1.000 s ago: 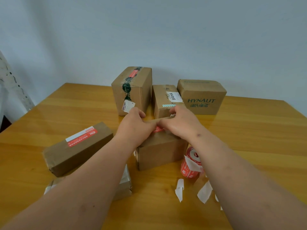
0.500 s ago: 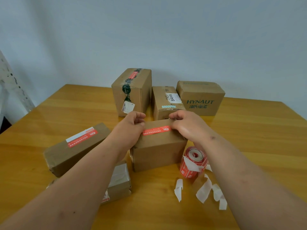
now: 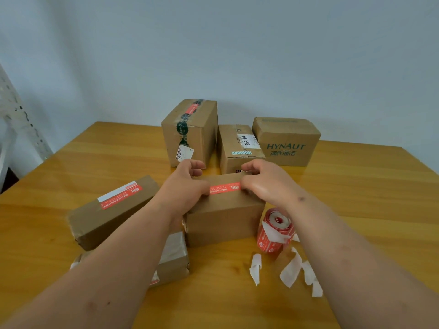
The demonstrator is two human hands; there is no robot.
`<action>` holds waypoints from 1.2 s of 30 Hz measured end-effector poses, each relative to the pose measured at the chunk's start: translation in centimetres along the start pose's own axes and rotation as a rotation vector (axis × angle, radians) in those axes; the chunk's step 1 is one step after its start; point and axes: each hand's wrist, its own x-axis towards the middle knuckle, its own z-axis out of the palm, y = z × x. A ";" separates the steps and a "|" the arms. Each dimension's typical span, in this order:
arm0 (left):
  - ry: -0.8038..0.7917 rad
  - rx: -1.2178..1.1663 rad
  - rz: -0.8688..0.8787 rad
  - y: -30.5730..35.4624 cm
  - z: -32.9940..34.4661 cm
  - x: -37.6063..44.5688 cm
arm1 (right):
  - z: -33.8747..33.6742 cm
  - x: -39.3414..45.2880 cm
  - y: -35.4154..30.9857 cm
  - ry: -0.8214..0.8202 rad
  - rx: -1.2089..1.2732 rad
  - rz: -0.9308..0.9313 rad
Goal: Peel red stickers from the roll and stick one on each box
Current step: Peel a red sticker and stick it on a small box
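Both hands on centre box (image 3: 223, 217): left hand (image 3: 184, 186) grips its left top edge, fingers curled over the far side, thumb at the left end of red sticker (image 3: 225, 188). Right hand (image 3: 263, 182) grips the right top edge, fingers curled over the back, thumb at the sticker's right end. Sticker lies flat across box top near the front edge. Sticker roll (image 3: 275, 230) stands on table (image 3: 356, 186) just right of the box, white liner tail hanging. Peeled liner scraps (image 3: 288, 271) in front of roll. Flat box (image 3: 111, 210) to the left, red sticker on top. Small box (image 3: 172, 260) under left forearm, partly hidden. Behind: tall box (image 3: 190, 131) with red sticker on top, middle box (image 3: 237, 148), HYNAUT box (image 3: 286, 141).
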 end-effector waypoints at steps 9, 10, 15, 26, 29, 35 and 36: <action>0.063 0.155 0.013 -0.1 0.1 -0.1 | 0.5 -0.3 -0.6 -0.050 -0.063 -0.021; 0.068 0.187 0.022 -0.1 0.2 -0.2 | 0.6 -0.3 -0.6 -0.053 -0.057 -0.024; 0.100 0.203 -0.005 0.0 0.6 -0.4 | 0.7 -0.4 -0.7 -0.074 -0.070 -0.028; 0.175 0.095 0.014 -0.4 -2.6 -0.6 | -0.5 -1.2 -0.3 -0.394 -0.130 -0.111; 0.167 0.241 0.086 -0.2 -3.2 -1.2 | -0.3 -1.1 -0.3 -0.286 -0.168 -0.166; -0.138 -0.111 -0.071 -0.6 -4.4 -1.3 | -0.2 -0.4 -0.4 0.003 0.028 -0.084; -0.102 -0.096 -0.068 -0.9 -4.4 -0.7 | -0.3 -0.2 -0.5 0.033 0.068 -0.073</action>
